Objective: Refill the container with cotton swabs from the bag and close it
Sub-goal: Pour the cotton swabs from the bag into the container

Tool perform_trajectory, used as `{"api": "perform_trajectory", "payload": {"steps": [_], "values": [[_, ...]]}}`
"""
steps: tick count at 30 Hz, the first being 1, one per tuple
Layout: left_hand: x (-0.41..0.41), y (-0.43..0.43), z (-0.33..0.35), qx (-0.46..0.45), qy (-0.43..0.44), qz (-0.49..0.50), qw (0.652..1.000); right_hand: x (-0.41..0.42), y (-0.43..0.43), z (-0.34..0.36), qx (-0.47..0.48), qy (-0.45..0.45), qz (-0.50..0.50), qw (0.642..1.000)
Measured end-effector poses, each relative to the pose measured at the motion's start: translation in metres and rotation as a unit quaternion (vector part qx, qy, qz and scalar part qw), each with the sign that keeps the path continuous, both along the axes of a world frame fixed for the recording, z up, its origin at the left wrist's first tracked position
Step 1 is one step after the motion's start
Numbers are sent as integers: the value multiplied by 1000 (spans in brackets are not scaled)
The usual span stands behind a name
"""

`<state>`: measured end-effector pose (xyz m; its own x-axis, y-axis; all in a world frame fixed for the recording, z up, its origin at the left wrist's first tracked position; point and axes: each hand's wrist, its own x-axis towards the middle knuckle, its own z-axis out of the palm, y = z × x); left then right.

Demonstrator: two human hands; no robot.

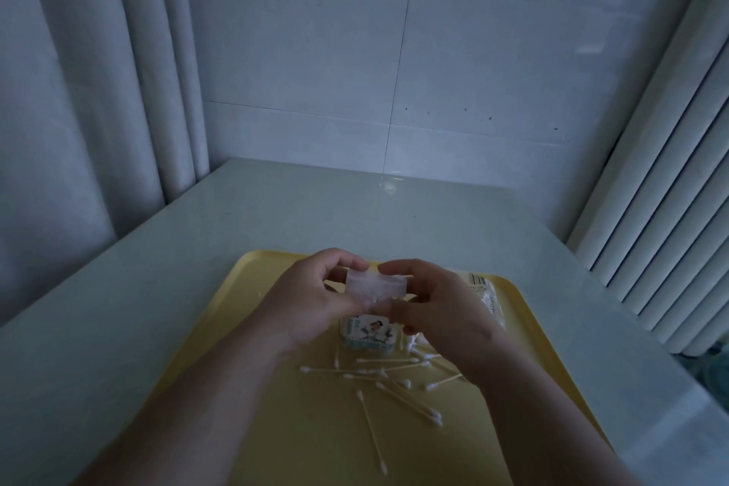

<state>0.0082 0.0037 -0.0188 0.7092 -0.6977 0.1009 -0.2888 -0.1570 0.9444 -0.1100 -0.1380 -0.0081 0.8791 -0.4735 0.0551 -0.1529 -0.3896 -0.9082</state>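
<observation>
Container (376, 285) between left grip (311, 300), right grip (438, 308) (over tray (315, 438))

Nothing is reading clearly: the label (370, 331) on the container (367, 341), just below the fingers (398, 268), is showing a cartoon figure with lettering too blurred to read, and the bag (489, 298), just beyond the fingers of the right hand (438, 308), is bearing a barcode (476, 279) with unreadable digits.

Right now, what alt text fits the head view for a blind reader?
The left hand and right hand hold a clear lid over a labelled container on a yellow tray. Loose cotton swabs lie scattered nearer the person; a bag lies beyond the right hand.
</observation>
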Motion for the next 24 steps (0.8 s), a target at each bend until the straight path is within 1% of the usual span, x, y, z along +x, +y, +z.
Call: {"api": "perform_trajectory", "payload": {"steps": [4, 9, 10, 14, 17, 20, 22, 24], "values": [[-1, -1, -1, 2, -28, 19, 999, 0, 1, 2, -5, 0, -5, 1000], [-5, -1, 2, 4, -52, 32, 998, -4, 1, 5, 42, -5, 27, 999], [-5, -1, 2, 7, -56, 32, 998, -3, 2, 4, 28, -5, 19, 999], [-2, -1, -1, 14, -74, 22, 997, 0, 4, 0, -80, 6, -34, 996], [-1, -1, -2, 7, -56, 14, 998, 1, 6, -1, -100, 8, -40, 994], [1, -1, -2, -6, -33, 4, 999, 1, 6, 0, -91, 6, -44, 995], [2, 0, -2, -22, -3, -7, 1000, 0, 5, 0, -54, 3, -42, 998], [2, 1, 0, -37, 39, -15, 998, -1, 4, 2, 5, -7, -32, 999]]}}
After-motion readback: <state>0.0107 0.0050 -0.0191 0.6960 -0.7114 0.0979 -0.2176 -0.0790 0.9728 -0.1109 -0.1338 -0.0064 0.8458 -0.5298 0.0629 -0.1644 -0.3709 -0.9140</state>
